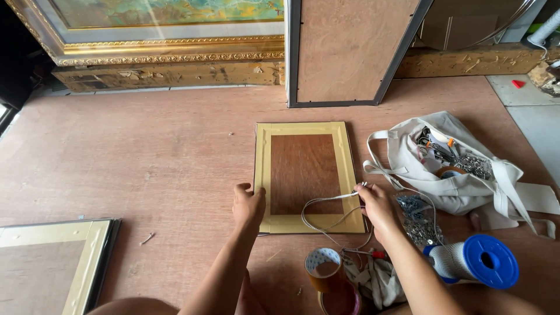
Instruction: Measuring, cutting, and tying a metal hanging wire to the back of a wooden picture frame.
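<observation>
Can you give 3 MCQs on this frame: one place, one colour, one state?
1. Where does the cloth bag lie relative to the small frame?
A. To its right
B. To its left
C. On top of it

2. What colour are the end discs of the wire spool?
A. Red
B. Blue
C. Green

3. What is the right hand doing?
A. Resting flat on the floor
B. Reaching into the bag
C. Pinching a loop of wire

Answers: 1 A, the bag sits right of the frame on the wooden floor. 2 B, the facing disc is plainly blue. 3 C, its fingers pinch the wire at the frame's right edge, while the left hand holds the left edge.
</observation>
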